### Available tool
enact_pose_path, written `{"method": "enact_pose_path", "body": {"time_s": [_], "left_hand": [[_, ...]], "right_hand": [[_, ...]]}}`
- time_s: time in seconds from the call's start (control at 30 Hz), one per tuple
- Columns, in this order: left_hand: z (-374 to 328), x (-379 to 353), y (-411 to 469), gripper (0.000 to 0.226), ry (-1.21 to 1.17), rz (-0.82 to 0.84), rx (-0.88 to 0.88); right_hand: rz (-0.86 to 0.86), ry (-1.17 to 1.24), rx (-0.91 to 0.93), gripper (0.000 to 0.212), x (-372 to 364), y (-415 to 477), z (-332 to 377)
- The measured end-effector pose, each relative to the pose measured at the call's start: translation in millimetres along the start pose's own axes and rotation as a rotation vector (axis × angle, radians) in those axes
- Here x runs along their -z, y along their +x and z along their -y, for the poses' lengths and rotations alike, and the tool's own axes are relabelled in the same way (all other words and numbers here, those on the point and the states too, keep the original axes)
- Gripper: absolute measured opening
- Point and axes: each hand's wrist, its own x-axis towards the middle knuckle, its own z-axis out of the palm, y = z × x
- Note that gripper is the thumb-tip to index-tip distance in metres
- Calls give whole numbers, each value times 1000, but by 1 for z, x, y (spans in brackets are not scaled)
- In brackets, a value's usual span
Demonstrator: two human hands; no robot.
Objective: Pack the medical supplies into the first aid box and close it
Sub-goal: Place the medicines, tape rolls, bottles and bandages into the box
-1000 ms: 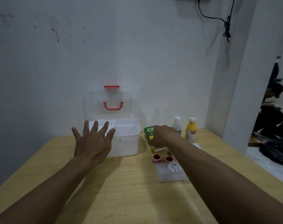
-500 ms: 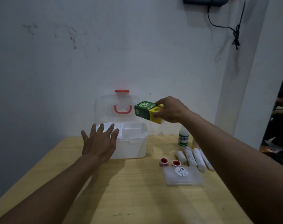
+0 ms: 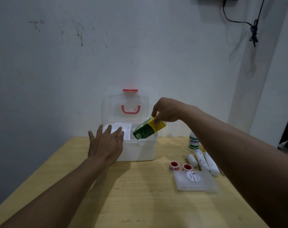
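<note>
My right hand [image 3: 167, 111] pinches the yellow end of the green carton [image 3: 148, 128], which tilts nose-down over the right compartment of the open box [image 3: 140, 148]. My left hand [image 3: 107, 143] rests spread and empty against the box's front left corner, steadying it. I should lower the carton flat along the compartment wall, leaving room for the rolls [image 3: 204, 160] and tape [image 3: 174, 166] waiting on the table [image 3: 140, 195].

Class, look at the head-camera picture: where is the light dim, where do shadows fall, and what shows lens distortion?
Head view: dim, bluish light overall, darkest at the left wall; soft shadows fall on the table under the left hand and beside the box; the wide-angle lens stretches both forearms toward the bottom corners; the green carton in the right hand looks slightly soft.
</note>
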Motion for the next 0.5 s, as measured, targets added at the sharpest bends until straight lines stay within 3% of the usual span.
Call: {"method": "enact_pose_path", "body": {"time_s": [0.37,0.5], "left_hand": [[3,-5,1,56,-11,-34,-16],[3,-6,1,67,-13,-49,-22]], "right_hand": [[61,45,44,35,-44,22,15],[63,66,50,34,-57,24,14]]}}
